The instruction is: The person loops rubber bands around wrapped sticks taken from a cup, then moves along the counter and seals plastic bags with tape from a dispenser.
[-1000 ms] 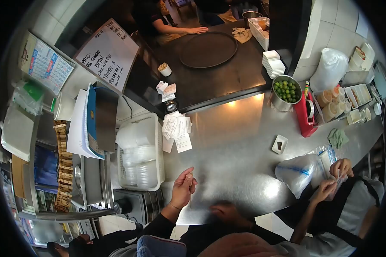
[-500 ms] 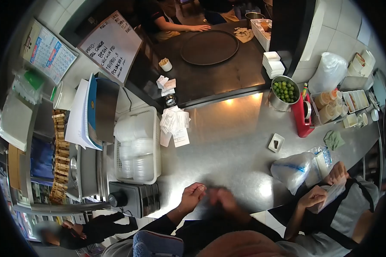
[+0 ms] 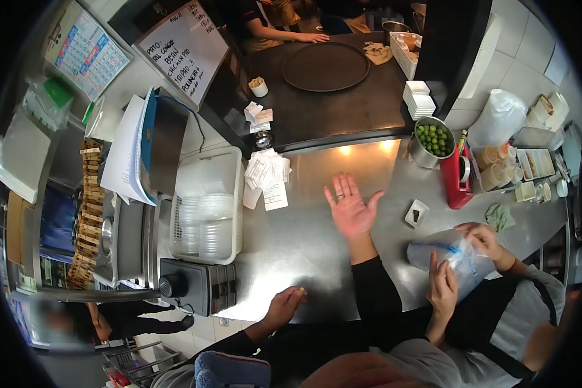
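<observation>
My right hand [image 3: 354,210] is stretched out over the steel counter [image 3: 291,249], palm up, with its fingers straight and the thumb apart. Nothing lies on the palm. Close to the counter's near edge, my left hand [image 3: 283,308] is closed, its thumb and fingertips pressed together. A tiny pale spot shows at those fingertips, too small to make out. To the right of my open palm sits a small white dish [image 3: 416,213] with something dark in it. Several paper slips [image 3: 267,173] lie to its left.
A co-worker's hands [image 3: 443,282] hold a clear plastic bag [image 3: 456,255] at right. At left stand a white basket [image 3: 238,226] of plastic containers and a dark grey device [image 3: 200,284]. Behind are a pot of green limes [image 3: 431,141], a red holder [image 3: 457,181] and a round tray [image 3: 326,66].
My hands were close together; the right has moved forward and opened palm up. The left remains closed near the edge. The co-worker's hands have moved onto the plastic bag.
</observation>
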### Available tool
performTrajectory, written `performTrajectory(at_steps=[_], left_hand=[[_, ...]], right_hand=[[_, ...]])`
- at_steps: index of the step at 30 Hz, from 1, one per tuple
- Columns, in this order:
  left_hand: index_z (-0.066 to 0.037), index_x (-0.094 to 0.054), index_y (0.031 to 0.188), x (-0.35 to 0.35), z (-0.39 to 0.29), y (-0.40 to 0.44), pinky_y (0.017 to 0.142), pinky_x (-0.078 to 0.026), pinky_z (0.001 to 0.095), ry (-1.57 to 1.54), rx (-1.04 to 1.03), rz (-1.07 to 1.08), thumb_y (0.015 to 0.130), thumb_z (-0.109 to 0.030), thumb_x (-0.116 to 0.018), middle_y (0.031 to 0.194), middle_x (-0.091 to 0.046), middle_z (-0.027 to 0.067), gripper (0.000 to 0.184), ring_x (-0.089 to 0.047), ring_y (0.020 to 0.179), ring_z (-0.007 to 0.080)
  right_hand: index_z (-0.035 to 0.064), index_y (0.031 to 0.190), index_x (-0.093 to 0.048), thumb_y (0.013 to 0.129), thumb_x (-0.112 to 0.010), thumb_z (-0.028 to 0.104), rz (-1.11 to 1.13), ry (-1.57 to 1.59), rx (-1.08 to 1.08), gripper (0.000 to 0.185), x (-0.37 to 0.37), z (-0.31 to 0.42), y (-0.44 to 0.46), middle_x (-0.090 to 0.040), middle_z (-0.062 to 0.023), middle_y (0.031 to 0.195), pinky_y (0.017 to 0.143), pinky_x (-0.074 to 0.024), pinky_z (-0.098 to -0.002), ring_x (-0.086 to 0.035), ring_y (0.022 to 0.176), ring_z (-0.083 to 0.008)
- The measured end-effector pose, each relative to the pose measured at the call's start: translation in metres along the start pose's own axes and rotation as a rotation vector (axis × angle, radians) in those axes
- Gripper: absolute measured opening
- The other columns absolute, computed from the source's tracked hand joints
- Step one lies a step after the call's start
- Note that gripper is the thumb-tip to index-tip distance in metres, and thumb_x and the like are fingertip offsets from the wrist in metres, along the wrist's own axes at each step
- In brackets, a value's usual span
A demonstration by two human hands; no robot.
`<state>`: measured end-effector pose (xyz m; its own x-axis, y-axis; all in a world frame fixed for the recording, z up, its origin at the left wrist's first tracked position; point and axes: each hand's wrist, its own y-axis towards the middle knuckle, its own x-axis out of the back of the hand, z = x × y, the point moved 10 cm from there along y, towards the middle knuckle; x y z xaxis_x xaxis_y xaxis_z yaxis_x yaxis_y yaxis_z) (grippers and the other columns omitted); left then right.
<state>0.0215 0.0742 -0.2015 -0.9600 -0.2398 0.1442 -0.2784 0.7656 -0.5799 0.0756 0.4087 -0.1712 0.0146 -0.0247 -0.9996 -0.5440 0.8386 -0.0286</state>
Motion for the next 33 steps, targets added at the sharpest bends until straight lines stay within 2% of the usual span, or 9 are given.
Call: performTrajectory(at_steps=[5, 11, 17, 20, 23, 26, 29, 31, 33], left_hand=[[-0.004, -0.067, 0.104, 0.000, 0.004, -0.004, 0.072, -0.049, 0.0269, 0.025, -0.133, -0.009, 0.113, -0.025, -0.048, 0.081, -0.063, 0.0005, 0.029, -0.057, 0.075, 0.0083], [-0.003, -0.066, 0.103, 0.000, 0.008, -0.012, 0.077, -0.051, 0.0296, 0.090, -0.104, -0.017, 0.113, -0.027, -0.048, 0.080, -0.062, 0.0029, 0.031, -0.059, 0.078, 0.0126], [-0.002, -0.069, 0.112, -0.005, 0.000, -0.020, 0.078, -0.052, 0.0312, 0.204, -0.191, 0.078, 0.112, -0.030, -0.049, 0.088, -0.067, 0.0045, 0.034, -0.063, 0.080, 0.0150], [-0.001, -0.069, 0.117, -0.001, 0.009, -0.027, 0.084, -0.054, 0.0297, 0.119, -0.058, 0.083, 0.113, -0.029, -0.052, 0.089, -0.070, 0.0038, 0.033, -0.066, 0.089, 0.0132], [-0.002, -0.069, 0.123, 0.002, 0.014, -0.028, 0.083, -0.053, 0.0286, 0.098, -0.151, 0.048, 0.112, -0.026, -0.055, 0.089, -0.070, 0.0031, 0.030, -0.065, 0.087, 0.0115], [-0.002, -0.069, 0.125, 0.007, 0.021, -0.028, 0.083, -0.053, 0.0277, 0.059, -0.144, 0.027, 0.111, -0.022, -0.057, 0.089, -0.070, 0.0028, 0.027, -0.065, 0.084, 0.0106], [-0.003, -0.068, 0.125, 0.009, 0.013, -0.034, 0.082, -0.053, 0.0276, -0.039, -0.157, 0.017, 0.111, -0.025, -0.056, 0.087, -0.070, 0.0033, 0.029, -0.064, 0.083, 0.0098], [-0.003, -0.068, 0.123, 0.014, 0.012, -0.037, 0.082, -0.052, 0.0270, 0.028, -0.137, 0.015, 0.112, -0.025, -0.055, 0.085, -0.070, 0.0031, 0.029, -0.064, 0.083, 0.0097], [-0.003, -0.068, 0.122, 0.020, 0.019, -0.040, 0.082, -0.052, 0.0268, 0.033, -0.148, 0.004, 0.112, -0.026, -0.054, 0.084, -0.070, 0.0031, 0.029, -0.064, 0.083, 0.0099]], right_hand=[[0.0004, 0.162, -0.031, 0.088, -0.039, 0.091, -0.018, -0.035, -0.018, 0.117, 0.007, -0.012, -0.006, -0.031, -0.0123, 0.169, 0.129, -0.0159, -0.0567, -0.020, 0.159, -0.0280], [-0.0003, 0.163, -0.026, 0.088, -0.039, 0.091, -0.019, -0.059, -0.014, 0.119, -0.003, -0.016, -0.006, -0.030, -0.0131, 0.169, 0.129, -0.0145, -0.0570, -0.019, 0.160, -0.0288], [0.0007, 0.163, -0.027, 0.088, -0.040, 0.091, 0.020, -0.081, -0.023, 0.118, -0.018, -0.023, -0.006, -0.029, -0.0130, 0.169, 0.130, -0.0130, -0.0577, -0.018, 0.160, -0.0286], [0.0022, 0.163, -0.029, 0.088, -0.040, 0.091, 0.044, -0.063, -0.030, 0.116, -0.016, -0.027, -0.004, -0.029, -0.0127, 0.169, 0.130, -0.0128, -0.0581, -0.018, 0.160, -0.0284], [0.0048, 0.162, -0.033, 0.089, -0.040, 0.090, 0.034, -0.060, -0.036, 0.113, -0.014, -0.030, -0.005, -0.028, -0.0126, 0.170, 0.130, -0.0113, -0.0586, -0.016, 0.161, -0.0282], [0.0059, 0.161, -0.034, 0.097, -0.043, 0.080, -0.031, -0.149, -0.037, 0.098, -0.005, -0.029, -0.016, -0.034, -0.0145, 0.166, 0.127, -0.0230, -0.0569, -0.031, 0.154, -0.0279], [0.0056, 0.155, -0.045, 0.106, -0.049, 0.061, -0.206, -0.695, -0.040, 0.074, 0.035, -0.018, -0.044, -0.056, -0.0158, 0.149, 0.109, -0.0476, -0.0482, -0.058, 0.126, -0.0240], [0.0038, 0.139, -0.061, 0.112, -0.050, 0.042, -0.265, -0.920, -0.055, 0.048, 0.060, -0.014, -0.078, -0.072, -0.0088, 0.111, 0.075, -0.0546, -0.0315, -0.063, 0.083, -0.0130], [0.0042, 0.119, -0.071, 0.112, -0.052, 0.036, -0.251, -1.253, -0.148, 0.038, 0.066, -0.015, -0.127, -0.067, 0.0000, 0.082, 0.058, -0.0456, -0.0242, -0.055, 0.064, -0.0069]])
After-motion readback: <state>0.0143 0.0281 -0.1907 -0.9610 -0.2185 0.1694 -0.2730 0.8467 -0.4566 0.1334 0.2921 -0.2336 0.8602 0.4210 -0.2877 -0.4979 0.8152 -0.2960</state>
